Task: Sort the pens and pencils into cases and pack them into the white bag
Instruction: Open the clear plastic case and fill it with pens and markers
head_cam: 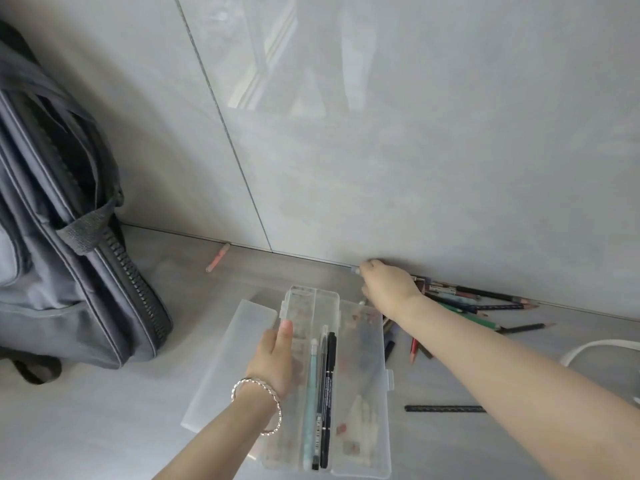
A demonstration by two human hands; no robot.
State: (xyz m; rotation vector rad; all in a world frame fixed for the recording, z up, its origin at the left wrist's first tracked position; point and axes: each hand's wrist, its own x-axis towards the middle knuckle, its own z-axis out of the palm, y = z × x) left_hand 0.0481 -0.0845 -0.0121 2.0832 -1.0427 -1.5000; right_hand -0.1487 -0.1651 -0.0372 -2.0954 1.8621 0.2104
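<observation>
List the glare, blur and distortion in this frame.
Head view: a window reflection glares off the glossy wall; wide-angle bending bows the tile joint and stretches the bag at the left edge; the right hand, gripping a grey-capped pen, and the pencil pile look soft; shadows are faint.

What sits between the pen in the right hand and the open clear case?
Nothing visible. The right hand grips a grey-tipped pen by the wall; the open case lies beside it, the left hand resting on its left half.
</observation>
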